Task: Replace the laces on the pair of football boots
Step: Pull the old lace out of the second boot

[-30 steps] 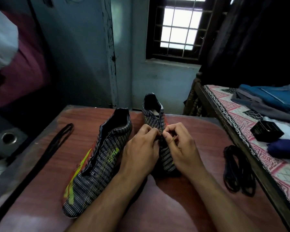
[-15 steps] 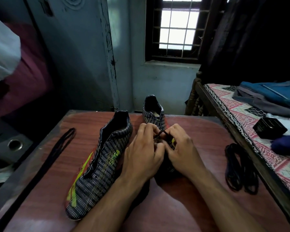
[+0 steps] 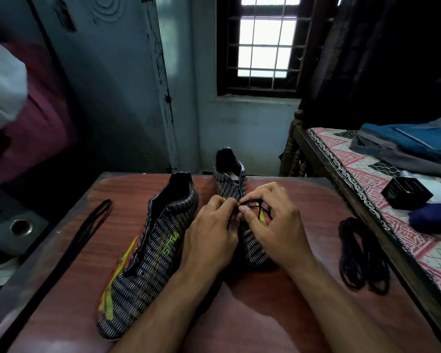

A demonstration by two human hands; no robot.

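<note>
Both grips, left hand (image 3: 211, 233) and right hand (image 3: 278, 225), pinch the black lace (image 3: 250, 203) over the right boot (image 3: 236, 179).

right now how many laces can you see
3. One long lace lies stretched along the table's left side, one bundle lies coiled on the right, and one lace is pinched in both hands at the right boot. More may be hidden.
</note>
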